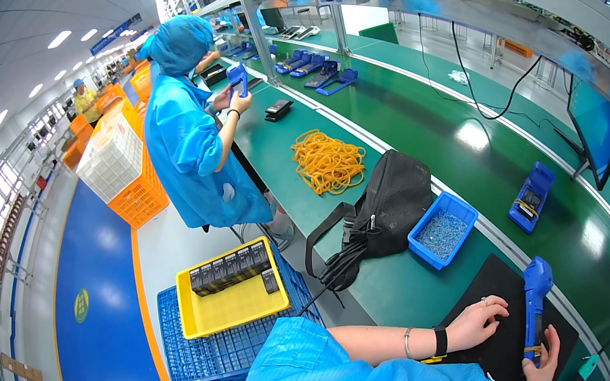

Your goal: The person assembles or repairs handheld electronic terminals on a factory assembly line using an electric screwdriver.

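Your right hand [544, 365] has thumb and fingers closed about the near end of a blue handheld device [535, 306], which stretches away from you over the right edge of a black mat [488, 285]. Your left hand [479, 324] lies palm down over the mat, left of the device, its fingers loosely bent and slightly parted; whether anything is beneath the palm cannot be told. Beyond the mat, on the green bench [410, 297], sit a blue bin [425, 253] of small pieces, a black bag [395, 204] to its left and, farther off, a heap of yellow bands [328, 161]. To your right, a second blue device [532, 197] lies on the dark green belt [479, 179]. To your left, a yellow tray [232, 307] of black blocks [230, 269] rests on a blue crate [258, 349]. At the far left, a co-worker [189, 137] in blue holds a similar device [237, 80].
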Motion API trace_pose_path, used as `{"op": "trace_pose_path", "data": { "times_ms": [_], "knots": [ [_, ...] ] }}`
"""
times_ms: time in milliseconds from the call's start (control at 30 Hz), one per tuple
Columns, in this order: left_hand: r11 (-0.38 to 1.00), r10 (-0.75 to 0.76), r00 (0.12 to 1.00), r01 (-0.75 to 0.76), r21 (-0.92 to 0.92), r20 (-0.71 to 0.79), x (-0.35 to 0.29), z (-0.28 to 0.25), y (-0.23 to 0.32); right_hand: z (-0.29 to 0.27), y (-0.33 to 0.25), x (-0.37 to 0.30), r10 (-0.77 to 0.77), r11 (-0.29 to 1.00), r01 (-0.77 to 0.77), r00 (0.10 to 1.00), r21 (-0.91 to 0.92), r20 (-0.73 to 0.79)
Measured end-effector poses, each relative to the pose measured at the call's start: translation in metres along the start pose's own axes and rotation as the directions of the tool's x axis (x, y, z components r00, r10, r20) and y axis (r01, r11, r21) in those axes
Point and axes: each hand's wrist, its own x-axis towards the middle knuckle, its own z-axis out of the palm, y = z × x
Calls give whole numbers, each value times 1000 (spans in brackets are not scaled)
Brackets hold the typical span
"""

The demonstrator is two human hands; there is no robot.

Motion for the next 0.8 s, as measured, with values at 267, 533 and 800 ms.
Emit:
{"op": "trace_pose_path", "data": {
  "times_ms": [267,533,800],
  "knots": [
    [1000,18,1000,-18,-17,18,-3,-2,5,-24,11,10,-9,968,28,997,250,-75],
    [983,60,998,-63,170,19,9,-16,19,-33,15,74,-35,931,129,963,342,-267],
    [992,-107,991,101,77,83,18,-14,21,-37,-3,163,-22,996,67,794,51,-607]
  ]
}}
